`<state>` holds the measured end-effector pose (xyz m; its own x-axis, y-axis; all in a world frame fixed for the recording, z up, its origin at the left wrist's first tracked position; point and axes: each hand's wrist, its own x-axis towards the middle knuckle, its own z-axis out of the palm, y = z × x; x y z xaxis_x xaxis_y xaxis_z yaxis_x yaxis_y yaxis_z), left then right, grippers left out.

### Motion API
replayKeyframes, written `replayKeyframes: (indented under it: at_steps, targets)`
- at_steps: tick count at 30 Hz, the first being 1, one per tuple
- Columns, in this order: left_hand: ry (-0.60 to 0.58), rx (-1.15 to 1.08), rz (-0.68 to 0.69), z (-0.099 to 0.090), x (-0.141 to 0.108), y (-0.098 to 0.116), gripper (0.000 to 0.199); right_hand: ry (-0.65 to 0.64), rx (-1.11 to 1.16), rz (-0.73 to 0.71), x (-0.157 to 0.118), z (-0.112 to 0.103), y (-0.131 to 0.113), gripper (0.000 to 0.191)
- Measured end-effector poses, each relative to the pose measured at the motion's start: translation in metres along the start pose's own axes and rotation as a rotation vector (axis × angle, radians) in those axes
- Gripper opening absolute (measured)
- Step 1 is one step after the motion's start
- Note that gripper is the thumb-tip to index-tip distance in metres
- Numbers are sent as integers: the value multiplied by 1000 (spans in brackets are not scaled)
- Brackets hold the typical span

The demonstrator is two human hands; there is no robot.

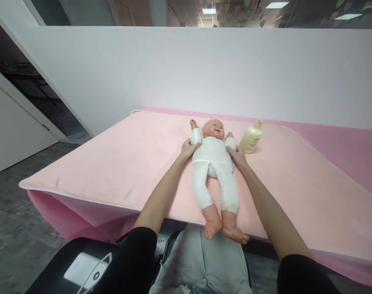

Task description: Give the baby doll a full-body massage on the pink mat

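A baby doll (212,151) with a white cloth body lies on its back on the pink padded mat (112,159). Its head points away from me, and its bare feet hang over the mat's near edge. My left hand (188,149) is closed around the doll's arm and side at the left, thumb on top. On the other side, my right hand (237,157) grips the doll just below its other arm. The undersides of my fingers are partly hidden. A pale yellow pump bottle (251,138) stands tilted in view beside my right hand.
Pink cloth (341,151) shows under the mat and hangs at the front. A white wall (204,69) rises behind the table. A white device with a cable (86,269) rests on a black seat (72,251) at lower left.
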<state>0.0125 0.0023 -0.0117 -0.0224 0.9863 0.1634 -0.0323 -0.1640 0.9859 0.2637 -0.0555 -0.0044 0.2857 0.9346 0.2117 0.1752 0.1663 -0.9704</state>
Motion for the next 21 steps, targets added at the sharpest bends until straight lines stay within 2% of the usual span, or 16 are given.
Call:
replayKeyframes:
  at_steps: [2,4,7,9,12,14,18,21]
  targets:
    - [28,41,70,-1,-6,1,42,-10,-26,-68,-7,0,0,42]
    - [32,-12,113,-1,-12,4,44,-30,-25,-123,-14,-1,1,41]
    - [13,-134,51,-2,-23,8,46,-1,23,-148,-21,-1,3,40]
    - [17,-216,-21,-3,-29,11,44,69,87,-122,-23,-1,4,41]
    - [38,-433,-80,-7,-30,14,39,188,226,-71,-22,-1,7,39]
    - [63,-573,-183,-12,-26,17,31,222,361,-30,-19,-3,8,38]
    - [77,-696,-432,-30,-16,24,20,229,627,160,-13,-11,7,32]
    - [135,-785,-442,-52,-9,27,17,213,775,324,-13,-16,0,21]
